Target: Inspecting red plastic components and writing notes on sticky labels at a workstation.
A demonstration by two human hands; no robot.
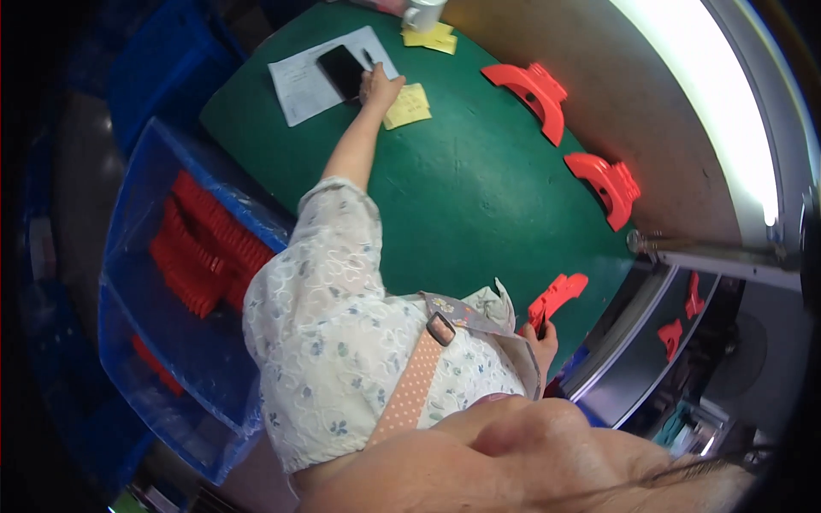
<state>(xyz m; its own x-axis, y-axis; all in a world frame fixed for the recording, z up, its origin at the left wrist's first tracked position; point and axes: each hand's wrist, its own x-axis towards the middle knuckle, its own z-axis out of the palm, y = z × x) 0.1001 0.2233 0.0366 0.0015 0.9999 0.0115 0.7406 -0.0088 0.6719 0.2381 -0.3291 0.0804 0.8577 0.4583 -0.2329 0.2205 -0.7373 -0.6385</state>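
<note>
While hands (380, 85) work, five red brackets (556, 297)

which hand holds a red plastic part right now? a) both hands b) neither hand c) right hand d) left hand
c: the right hand grips a red plastic moulded part at the near edge of the green table mat, while the left hand reaches far across to the white paper sheet and the yellow sticky notes.
</note>
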